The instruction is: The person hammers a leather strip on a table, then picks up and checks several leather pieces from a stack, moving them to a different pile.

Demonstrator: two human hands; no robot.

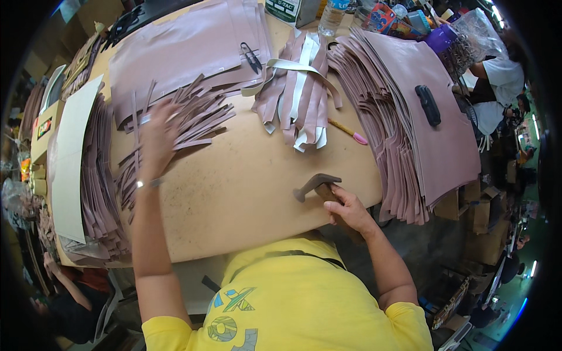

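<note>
My right hand [348, 210] is wrapped round the wooden handle of a hammer [317, 180], holding its dark metal head above the table near the front edge. Over at the left, my left hand [158, 137] reaches across a loose heap of narrow mauve leather strips [196, 120]. Motion blurs its fingers, so I cannot make out whether they grip a strip. Beyond the heap lie large flat mauve sheets [175, 44], with a pair of black thread snips [252, 57] on them. A bundle of wider mauve and white strips [301, 93], bound by a pale band, rests in the far middle.
Tall stacks of cut mauve pieces flank me: the right stack [433, 140] carries a black case [427, 105], the left has a pale board [76, 158] on top. A pink-capped pen [358, 138] lies beside the bundle. A water bottle [332, 17] stands at the back. Other people sit both sides.
</note>
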